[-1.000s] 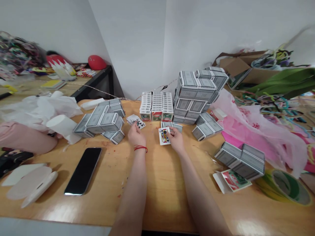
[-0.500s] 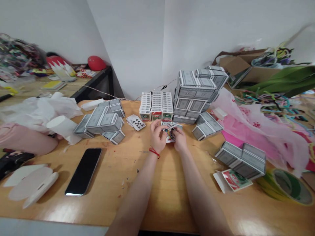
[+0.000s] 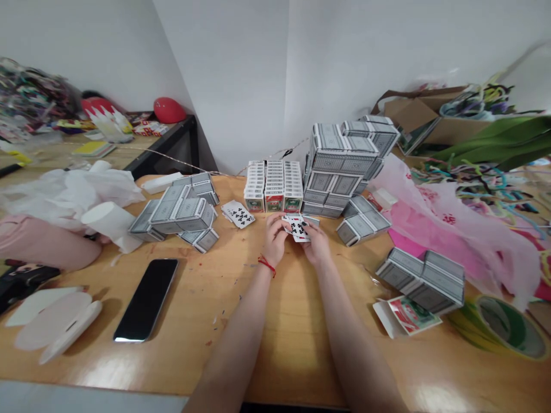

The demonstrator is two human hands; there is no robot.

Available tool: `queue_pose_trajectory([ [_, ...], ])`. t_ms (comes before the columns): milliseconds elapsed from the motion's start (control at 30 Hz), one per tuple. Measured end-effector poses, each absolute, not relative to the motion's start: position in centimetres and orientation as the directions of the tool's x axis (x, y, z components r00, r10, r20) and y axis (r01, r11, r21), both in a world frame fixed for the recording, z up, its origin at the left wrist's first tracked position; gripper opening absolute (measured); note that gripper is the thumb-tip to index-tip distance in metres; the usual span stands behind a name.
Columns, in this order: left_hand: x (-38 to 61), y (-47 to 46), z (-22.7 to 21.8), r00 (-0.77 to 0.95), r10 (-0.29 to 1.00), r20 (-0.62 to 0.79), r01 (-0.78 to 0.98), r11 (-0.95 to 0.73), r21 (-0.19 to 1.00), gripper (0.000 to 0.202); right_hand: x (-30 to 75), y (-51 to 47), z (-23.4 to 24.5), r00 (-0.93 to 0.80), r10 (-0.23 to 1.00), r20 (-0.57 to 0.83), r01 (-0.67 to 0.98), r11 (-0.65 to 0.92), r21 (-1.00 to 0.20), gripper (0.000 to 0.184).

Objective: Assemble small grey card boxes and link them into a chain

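Playing cards (image 3: 297, 228) are held face up between my two hands over the middle of the table. My left hand (image 3: 275, 235), with a red string at its wrist, grips their left edge. On their right side my right hand (image 3: 317, 242) is closed, thumb on the top card's face. Another pile of playing cards (image 3: 239, 214) lies face up to the left, a club card on top. Just behind my hands stand rows of card boxes (image 3: 272, 186). Part of a card or pack shows on the table behind my right hand.
Grey card-patterned blocks form a tall stack (image 3: 340, 166), a left pile (image 3: 181, 209) and a right group (image 3: 422, 281). An opened card box (image 3: 408, 316) and yellow tape (image 3: 501, 327) lie at right. A black phone (image 3: 147, 299), a white roll (image 3: 109, 221) and a pink bottle (image 3: 47, 244) are at left.
A picture card showed on top of the cards in my hands before; now a black-suited number card covers it. Both hands have shifted slightly and the cards sit a little higher.
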State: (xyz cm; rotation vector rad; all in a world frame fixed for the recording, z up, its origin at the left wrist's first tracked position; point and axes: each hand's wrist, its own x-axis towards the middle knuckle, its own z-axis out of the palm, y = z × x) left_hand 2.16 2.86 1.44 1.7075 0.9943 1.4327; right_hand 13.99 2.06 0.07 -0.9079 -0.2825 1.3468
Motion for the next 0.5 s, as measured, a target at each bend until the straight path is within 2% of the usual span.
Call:
queue_pose_trajectory([
  [133,2.16,3.19,0.95,0.091,0.893,0.442,0.113,-0.450,0.886,0.020,13.90,1.94,-0.10,0.257,0.930,-0.262,-0.681,-0.017,-0.732,0.036],
  [267,2.11,3.15,0.67,0.122,0.908,0.401,0.081,-0.412,0.908,0.026,14.01,1.96,-0.20,0.271,0.929,-0.254,-0.687,0.002,-0.726,0.029],
  [367,2.11,2.97,0.67,0.157,0.925,0.345,-0.035,-0.344,0.938,0.026,14.01,1.91,-0.19,0.302,0.918,-0.258,-0.675,0.014,-0.738,0.024],
  [500,2.16,3.17,0.98,-0.007,0.969,0.248,-0.192,-0.245,0.950,0.029,13.69,1.66,0.11,0.234,0.937,-0.258,-0.602,-0.069,-0.796,0.026],
])
